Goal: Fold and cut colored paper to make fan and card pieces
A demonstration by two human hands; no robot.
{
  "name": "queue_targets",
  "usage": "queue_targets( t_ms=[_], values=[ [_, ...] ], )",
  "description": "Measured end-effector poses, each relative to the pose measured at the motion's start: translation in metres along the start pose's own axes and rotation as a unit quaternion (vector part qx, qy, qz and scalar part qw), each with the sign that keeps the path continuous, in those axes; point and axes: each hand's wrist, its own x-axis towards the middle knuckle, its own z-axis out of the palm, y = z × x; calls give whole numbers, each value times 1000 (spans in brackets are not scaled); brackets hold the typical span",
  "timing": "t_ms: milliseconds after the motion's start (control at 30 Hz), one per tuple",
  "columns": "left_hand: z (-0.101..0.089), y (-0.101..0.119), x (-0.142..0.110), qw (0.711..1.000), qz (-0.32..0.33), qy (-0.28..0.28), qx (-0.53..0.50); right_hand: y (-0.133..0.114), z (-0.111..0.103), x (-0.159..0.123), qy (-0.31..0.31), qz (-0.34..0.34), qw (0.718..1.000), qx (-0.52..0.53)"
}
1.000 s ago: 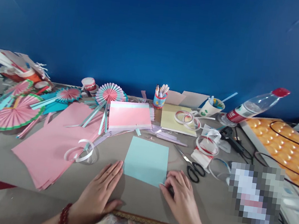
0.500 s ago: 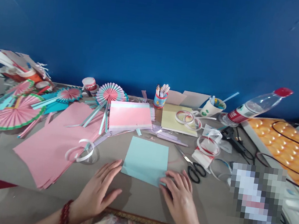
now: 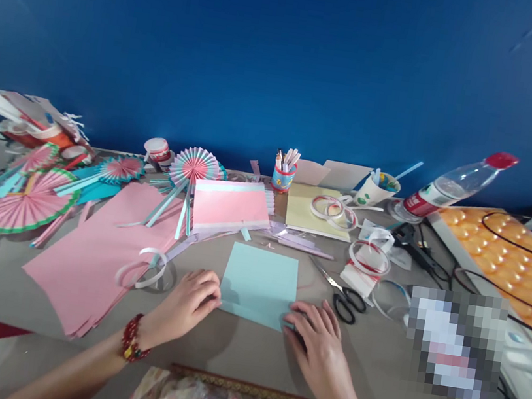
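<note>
A light blue paper sheet [image 3: 260, 281] lies flat on the grey table [image 3: 245, 348] straight in front of me. My left hand [image 3: 188, 302], with a red bead bracelet on its wrist, has its fingers curled onto the sheet's near left corner. My right hand [image 3: 318, 342] rests with bent fingers pinching the near right corner. The near edge of the sheet looks slightly raised between the two hands.
Black-handled scissors [image 3: 344, 295] lie right of the sheet, with tape rolls [image 3: 369, 258] behind. A stack of pink paper [image 3: 94, 255] and pleated paper fans [image 3: 22, 205] fill the left. A pen cup [image 3: 283, 174], a paper cup [image 3: 376, 190], a plastic bottle [image 3: 451, 186] and cables [image 3: 495, 258] stand further back and right.
My left hand has moved forward from lying flat on the table and curled onto the sheet's near left corner. My right hand has stayed at the right corner.
</note>
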Motion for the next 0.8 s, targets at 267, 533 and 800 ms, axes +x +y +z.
queue_targets(
  t_ms=[267,533,800],
  values=[
    [4,0,-3,999,9,12,47,1,-1,-1,-16,1,1000,-14],
    [5,1,-6,997,19,18,72,4,1,-1,-19,-1,1000,-8],
    [10,-1,-7,997,16,32,73,4,0,-1,-20,-5,1000,-14]
  ],
)
